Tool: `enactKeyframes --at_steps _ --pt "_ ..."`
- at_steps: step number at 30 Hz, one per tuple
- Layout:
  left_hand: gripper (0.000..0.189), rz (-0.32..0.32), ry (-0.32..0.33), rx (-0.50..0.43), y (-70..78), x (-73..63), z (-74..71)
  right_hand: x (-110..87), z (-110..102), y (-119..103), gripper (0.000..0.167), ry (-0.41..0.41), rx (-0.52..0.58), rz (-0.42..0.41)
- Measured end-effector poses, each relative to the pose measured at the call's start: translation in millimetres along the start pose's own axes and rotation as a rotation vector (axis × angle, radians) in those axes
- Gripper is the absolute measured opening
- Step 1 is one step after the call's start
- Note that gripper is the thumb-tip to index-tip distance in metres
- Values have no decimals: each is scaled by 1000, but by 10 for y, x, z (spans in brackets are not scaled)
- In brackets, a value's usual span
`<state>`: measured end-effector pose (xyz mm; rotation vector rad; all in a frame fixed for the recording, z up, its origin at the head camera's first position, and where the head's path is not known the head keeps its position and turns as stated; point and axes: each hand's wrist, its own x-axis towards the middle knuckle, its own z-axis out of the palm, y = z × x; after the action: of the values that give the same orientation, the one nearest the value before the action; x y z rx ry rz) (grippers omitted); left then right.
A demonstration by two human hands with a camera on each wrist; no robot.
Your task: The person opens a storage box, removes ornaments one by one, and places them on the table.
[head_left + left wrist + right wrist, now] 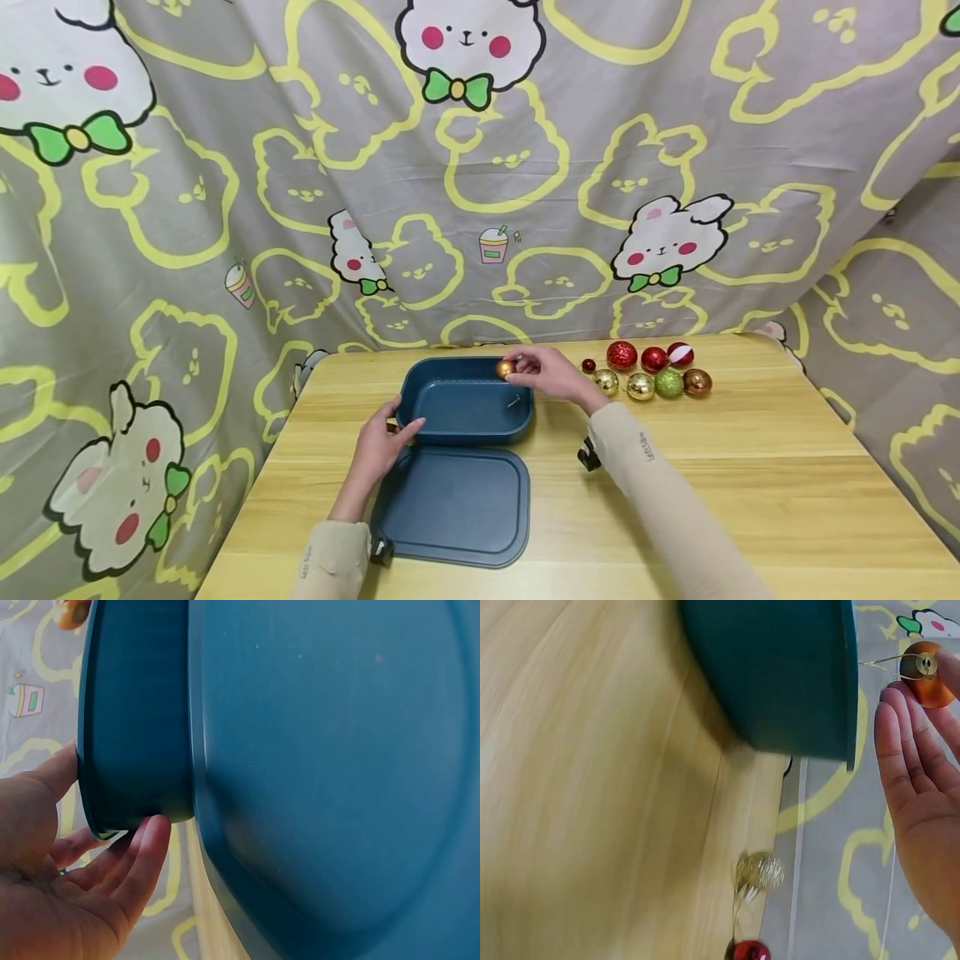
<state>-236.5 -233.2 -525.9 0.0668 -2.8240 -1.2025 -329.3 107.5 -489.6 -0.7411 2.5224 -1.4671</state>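
A deep blue rectangular box [465, 437] stands on the table. My left hand [378, 446] holds its left end, with the thumb over the rim and the fingers against the outer wall, as the left wrist view shows. Above the right part of the box, my right hand [553, 375] pinches a shiny copper-orange Christmas ball [505, 368] between thumb and fingers. From its cap a gold string loop [885, 660] stretches toward the box in the right wrist view. The matching flat blue lid [453, 504] lies directly in front of the box.
Right of the box sit several more Christmas balls, including a large red one [621, 356], a gold one [641, 387], a green glittery one [669, 383] and a brown one [697, 382]. A patterned curtain [420, 308] hangs behind the wooden table [675, 500].
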Motion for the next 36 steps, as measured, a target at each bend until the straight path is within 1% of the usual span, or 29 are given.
enactKeyframes --at_steps 5,12,17,20,24,31,36 --pt "75 -1 0 -5 5 1 -11 -101 -122 66 31 25 -26 31" --pt "74 1 3 -4 16 8 -39 -212 -306 211 34 66 -127 52" --pt "75 -6 -4 -2 17 4 -43 -286 -403 308 35 83 -173 60" --pt "75 -12 -6 -1 17 1 -42 -314 -436 374 34 91 -212 66" --pt "75 -12 -7 -1 20 3 -39 -347 -465 444 33 95 -265 54" --pt "74 -6 -7 1 17 5 -29 -405 -499 517 31 103 -301 55" --pt "74 -5 -10 1 24 1 -22 -437 -516 560 29 119 -355 39"
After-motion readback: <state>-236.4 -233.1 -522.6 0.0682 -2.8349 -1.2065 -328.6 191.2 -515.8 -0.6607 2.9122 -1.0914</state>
